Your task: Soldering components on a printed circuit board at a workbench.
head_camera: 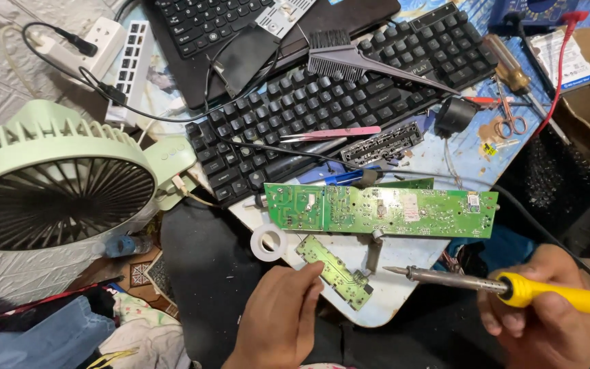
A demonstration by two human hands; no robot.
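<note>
A: Which hand holds what?

B: The right hand [544, 311] is clamped round the yellow handle of a soldering iron with a bare metal shaft [507, 287], tip pointing left, hanging just above the table edge. The left hand [281, 321] has its fingers loosely together, holding nothing, fingertips touching the near end of the small narrow green circuit board [336, 272].

A: Where does that board lie?

B: Slanted on the pale round-cornered table top [390, 301], just in front of the long green circuit board [384, 210], and beside a white roll of tape [268, 242].

A: How would it handle?

B: By its look: light, stiff, thin, and easily slid on the smooth top. Its soldered face is probably fragile, so the bare long edges are the likelier places to pinch it. The iron's shaft may be hot; the yellow handle is the only safe hold.

A: Open room?

B: Little. The black keyboard [322, 116] with a grey tint brush [360, 61] and pink tweezers [332, 133] crowds the far side; a mint-green desk fan [56, 178] stands to the left. The table's near edge lies close under the small board, and a black cable [534, 222] runs toward the right hand.
</note>
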